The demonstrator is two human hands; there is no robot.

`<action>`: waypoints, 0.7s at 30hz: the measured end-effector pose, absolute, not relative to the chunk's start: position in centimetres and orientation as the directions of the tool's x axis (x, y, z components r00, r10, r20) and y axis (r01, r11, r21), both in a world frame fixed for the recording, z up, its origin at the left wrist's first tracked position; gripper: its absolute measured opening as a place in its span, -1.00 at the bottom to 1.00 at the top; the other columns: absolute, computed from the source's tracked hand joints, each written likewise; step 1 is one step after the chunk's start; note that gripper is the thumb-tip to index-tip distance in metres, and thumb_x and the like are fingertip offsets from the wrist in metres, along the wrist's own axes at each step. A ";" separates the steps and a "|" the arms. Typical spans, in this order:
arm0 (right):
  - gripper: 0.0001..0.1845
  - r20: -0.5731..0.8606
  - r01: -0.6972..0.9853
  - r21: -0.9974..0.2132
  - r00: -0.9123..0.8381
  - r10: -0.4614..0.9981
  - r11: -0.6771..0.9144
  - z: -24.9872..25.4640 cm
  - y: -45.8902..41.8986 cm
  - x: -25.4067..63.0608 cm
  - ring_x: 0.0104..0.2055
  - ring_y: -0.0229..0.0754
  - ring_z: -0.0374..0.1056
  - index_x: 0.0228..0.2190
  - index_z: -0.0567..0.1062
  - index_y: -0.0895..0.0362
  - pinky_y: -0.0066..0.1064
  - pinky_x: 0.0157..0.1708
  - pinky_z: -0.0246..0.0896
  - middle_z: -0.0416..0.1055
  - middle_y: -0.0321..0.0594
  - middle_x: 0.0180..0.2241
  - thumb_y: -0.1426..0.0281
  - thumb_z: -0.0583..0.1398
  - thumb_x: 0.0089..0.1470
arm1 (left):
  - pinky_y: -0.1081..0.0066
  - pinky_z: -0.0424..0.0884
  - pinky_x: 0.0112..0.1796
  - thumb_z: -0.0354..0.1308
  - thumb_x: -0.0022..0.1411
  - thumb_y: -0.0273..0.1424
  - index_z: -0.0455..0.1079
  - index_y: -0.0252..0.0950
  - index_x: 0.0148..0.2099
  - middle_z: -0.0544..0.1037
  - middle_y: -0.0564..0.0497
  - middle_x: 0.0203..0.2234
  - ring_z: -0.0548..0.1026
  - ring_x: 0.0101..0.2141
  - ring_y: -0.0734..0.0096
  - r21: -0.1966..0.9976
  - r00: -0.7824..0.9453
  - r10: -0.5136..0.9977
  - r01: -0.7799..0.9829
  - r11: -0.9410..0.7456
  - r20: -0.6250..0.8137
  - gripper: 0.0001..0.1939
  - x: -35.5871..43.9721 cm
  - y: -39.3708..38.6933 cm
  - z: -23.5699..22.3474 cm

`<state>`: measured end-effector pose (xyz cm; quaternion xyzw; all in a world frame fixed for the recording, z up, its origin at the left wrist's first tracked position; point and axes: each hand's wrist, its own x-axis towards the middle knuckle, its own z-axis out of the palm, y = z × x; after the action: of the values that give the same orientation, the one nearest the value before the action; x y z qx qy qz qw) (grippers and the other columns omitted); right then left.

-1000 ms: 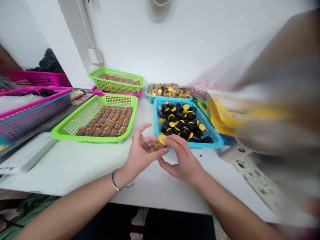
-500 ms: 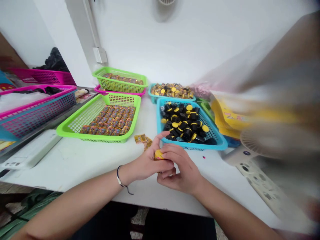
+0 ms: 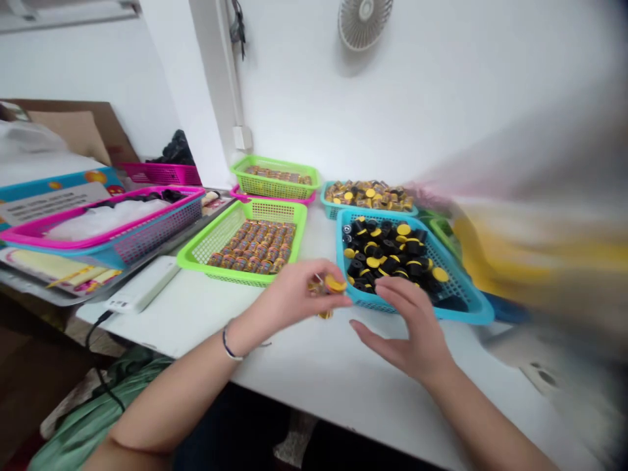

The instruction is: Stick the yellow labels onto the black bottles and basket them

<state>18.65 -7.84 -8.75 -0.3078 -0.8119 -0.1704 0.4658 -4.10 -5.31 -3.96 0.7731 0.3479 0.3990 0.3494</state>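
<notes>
My left hand (image 3: pixel 287 301), with a cord bracelet at the wrist, pinches a small yellow-topped cylinder (image 3: pixel 335 284) between thumb and fingers; part of it is hidden by the fingers. Just below it, a bit of printed yellow label (image 3: pixel 325 314) shows on the table. My right hand (image 3: pixel 415 337) is apart from it on the right, thumb and fingers spread, nothing between them. Behind that hand stands a blue basket (image 3: pixel 473 309) of loose black cylinders with yellow tops. Left of it, a green basket (image 3: pixel 189 260) holds rows of label-wrapped cylinders.
Farther back are another green basket (image 3: pixel 240 171) and a blue one (image 3: pixel 330 208) with wrapped cylinders. A white power strip (image 3: pixel 144 285) lies at left beside a pink-rimmed basket (image 3: pixel 169 226). Blurred yellow packaging (image 3: pixel 500 248) is at right. A fan (image 3: pixel 364 19) hangs on the wall.
My hands have separated: the right has let go of the cylinder and opened to the right, while the left keeps it. The camera view has swung left and up.
</notes>
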 end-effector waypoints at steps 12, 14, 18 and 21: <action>-0.88 0.857 0.875 -0.136 -0.132 0.499 0.465 -8.5 -5.5 21.3 -0.02 0.02 0.35 -0.28 0.53 0.07 -0.04 0.04 0.24 0.42 -0.08 -0.14 0.40 0.21 0.11 | 0.35 0.36 -0.30 0.33 -0.01 -0.24 0.58 -0.30 -0.31 0.65 -0.09 -0.39 0.54 -0.39 0.18 0.198 0.099 0.994 0.975 -0.104 0.038 -0.75 -16.8 7.1 -3.9; -0.85 0.791 0.893 -0.255 -0.028 0.611 0.372 -8.0 -4.9 22.0 -0.02 0.01 0.36 -0.31 0.54 0.09 -0.05 0.07 0.21 0.45 -0.07 -0.15 0.37 0.16 0.13 | 0.38 0.36 -0.27 0.31 0.01 -0.24 0.59 -0.27 -0.30 0.66 -0.08 -0.36 0.55 -0.35 0.18 0.168 0.131 0.991 0.977 -0.129 0.003 -0.77 -16.8 7.3 -4.5; -0.78 0.458 0.910 -0.380 0.029 0.888 0.166 -6.0 -3.2 23.0 -0.12 -0.06 0.43 -0.26 0.54 0.15 -0.21 -0.09 0.33 0.51 -0.06 -0.17 0.38 0.11 0.15 | 0.28 0.39 -0.20 0.14 0.19 -0.22 0.55 -0.33 -0.17 0.64 -0.17 -0.31 0.55 -0.28 0.09 0.115 0.191 0.980 0.974 -0.197 0.059 -0.69 -15.9 6.0 -3.9; -0.81 0.243 0.919 -0.347 -0.105 0.964 0.187 -4.8 -1.4 22.2 -0.27 -0.19 0.47 -0.24 0.55 0.10 -0.40 -0.22 0.36 0.56 -0.22 -0.28 0.36 0.14 0.16 | 0.11 0.33 -0.02 -0.08 0.35 -0.28 0.40 -0.49 0.07 0.55 -0.37 -0.10 0.48 -0.07 -0.05 0.091 0.282 0.933 0.947 -0.308 0.221 -0.56 -13.4 3.4 -3.2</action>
<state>22.20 -1.39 -4.77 -0.6353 -0.7412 0.0537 0.2101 -13.38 3.42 -3.21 0.8002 0.5876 0.1169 -0.0292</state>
